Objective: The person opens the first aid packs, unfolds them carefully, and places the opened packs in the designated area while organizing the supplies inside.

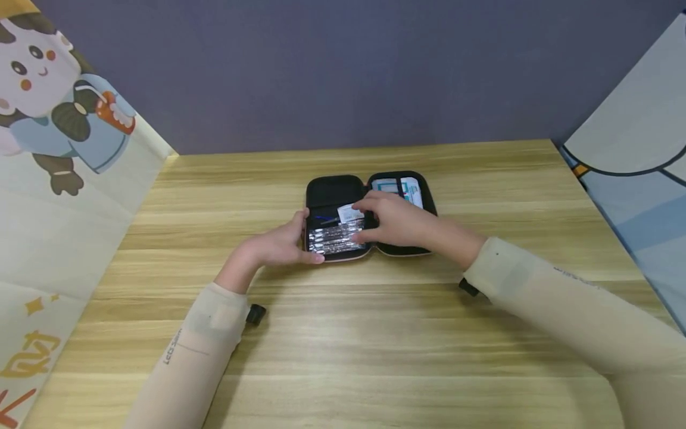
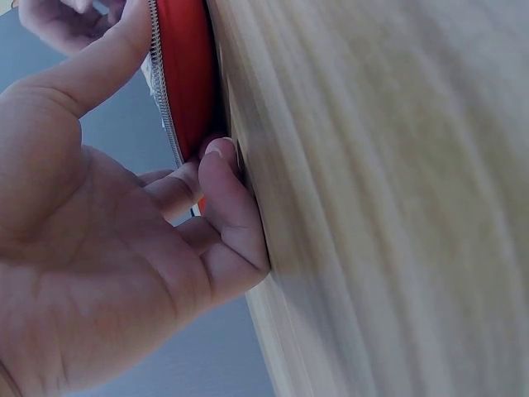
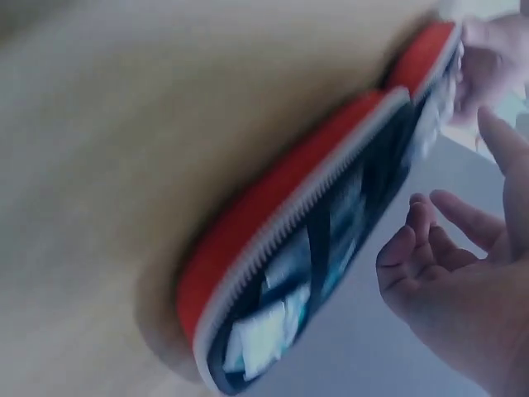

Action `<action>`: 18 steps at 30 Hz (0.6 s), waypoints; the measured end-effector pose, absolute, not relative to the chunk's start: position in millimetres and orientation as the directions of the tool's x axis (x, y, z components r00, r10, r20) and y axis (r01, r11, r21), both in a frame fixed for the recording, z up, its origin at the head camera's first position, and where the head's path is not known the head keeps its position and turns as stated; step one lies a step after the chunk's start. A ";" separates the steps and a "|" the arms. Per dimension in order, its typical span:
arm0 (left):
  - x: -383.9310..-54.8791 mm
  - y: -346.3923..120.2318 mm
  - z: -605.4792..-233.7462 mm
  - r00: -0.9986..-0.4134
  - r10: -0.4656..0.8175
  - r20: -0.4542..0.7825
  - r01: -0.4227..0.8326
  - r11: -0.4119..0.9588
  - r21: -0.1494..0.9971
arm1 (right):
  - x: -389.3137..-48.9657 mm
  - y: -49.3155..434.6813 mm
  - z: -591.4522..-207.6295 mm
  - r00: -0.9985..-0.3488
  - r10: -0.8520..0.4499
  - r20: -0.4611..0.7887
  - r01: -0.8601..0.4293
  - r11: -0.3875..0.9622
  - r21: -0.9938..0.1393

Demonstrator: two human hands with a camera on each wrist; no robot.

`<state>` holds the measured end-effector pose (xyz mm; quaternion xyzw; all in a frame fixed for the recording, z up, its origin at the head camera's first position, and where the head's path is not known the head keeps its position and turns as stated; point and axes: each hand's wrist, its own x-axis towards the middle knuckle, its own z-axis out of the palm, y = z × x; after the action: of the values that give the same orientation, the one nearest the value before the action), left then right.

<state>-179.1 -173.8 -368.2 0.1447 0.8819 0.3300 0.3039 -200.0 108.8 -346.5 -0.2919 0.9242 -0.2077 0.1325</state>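
Note:
A zippered case (image 1: 334, 189) lies spread flat on the table, its lining black and its outer shell red in both wrist views. My left hand (image 1: 278, 244) grips the left edge, thumb at the front corner and fingers along the side. My right hand (image 1: 399, 220) hovers over the middle of the case, thumb and fingers apart with nothing between them. Below its fingertips are a small white packet (image 1: 348, 213) and a row of clear-wrapped white-tipped sticks (image 1: 332, 238). A thin blue item (image 1: 325, 218) lies behind the sticks. My right forearm and hand hide part of the right half.
White-and-teal packets (image 1: 411, 189) sit under a black strap in the case's right half. Wood-grain table (image 1: 343, 345) surrounds the case. A dark grey panel (image 1: 354, 71) rises behind, with printed cloths (image 1: 32, 226) at the sides.

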 end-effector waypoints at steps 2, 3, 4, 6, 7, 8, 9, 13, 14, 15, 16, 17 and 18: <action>-179.3 -173.4 -368.0 -0.772 0.455 -0.443 0.056 0.744 0.666 | -194.2 104.9 -352.8 -0.784 -0.605 -0.140 -0.493 0.743 -0.452; -179.5 -173.3 -368.2 -0.771 0.455 -0.445 0.055 0.744 0.666 | -192.1 103.2 -355.7 -0.781 -0.608 -0.142 -0.498 0.744 -0.445; -179.7 -173.2 -367.9 -0.771 0.455 -0.446 0.053 0.743 0.667 | -190.6 101.7 -358.5 -0.776 -0.615 -0.140 -0.508 0.741 -0.439; -180.2 -173.0 -367.9 -0.770 0.455 -0.448 0.053 0.745 0.665 | -188.4 99.4 -362.7 -0.769 -0.625 -0.132 -0.525 0.736 -0.427; -180.1 -172.8 -367.6 -0.769 0.454 -0.450 0.051 0.746 0.664 | -187.9 98.4 -364.4 -0.765 -0.632 -0.124 -0.536 0.732 -0.421; -180.1 -172.8 -367.6 -0.769 0.454 -0.451 0.052 0.746 0.664 | -187.2 97.7 -364.8 -0.760 -0.639 -0.119 -0.545 0.727 -0.418; -180.0 -172.8 -367.2 -0.769 0.453 -0.451 0.051 0.747 0.663 | -186.8 97.0 -365.4 -0.758 -0.642 -0.114 -0.551 0.724 -0.414; -179.5 -172.8 -366.2 -0.769 0.449 -0.455 0.052 0.753 0.656 | -186.5 94.2 -365.6 -0.751 -0.653 -0.097 -0.573 0.717 -0.397; -179.4 -172.7 -365.8 -0.769 0.448 -0.455 0.051 0.753 0.656 | -186.5 93.7 -365.5 -0.750 -0.655 -0.091 -0.578 0.716 -0.392; -179.3 -172.6 -365.6 -0.770 0.448 -0.455 0.051 0.753 0.656 | -186.5 93.4 -365.7 -0.750 -0.656 -0.085 -0.583 0.715 -0.386; -179.3 -172.6 -365.6 -0.769 0.450 -0.454 0.052 0.752 0.657 | -186.4 93.4 -365.9 -0.748 -0.659 -0.075 -0.588 0.712 -0.384; -179.4 -172.5 -365.7 -0.768 0.453 -0.453 0.053 0.749 0.660 | -186.4 93.5 -366.1 -0.747 -0.662 -0.061 -0.594 0.706 -0.385; -179.5 -172.6 -365.6 -0.767 0.454 -0.453 0.053 0.749 0.661 | -186.2 93.7 -366.1 -0.745 -0.665 -0.044 -0.600 0.698 -0.390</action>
<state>-179.5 -172.6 -365.6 0.1437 0.8824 0.3241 0.3093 -186.2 93.7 -366.1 -0.3449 0.9170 -0.1786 0.0910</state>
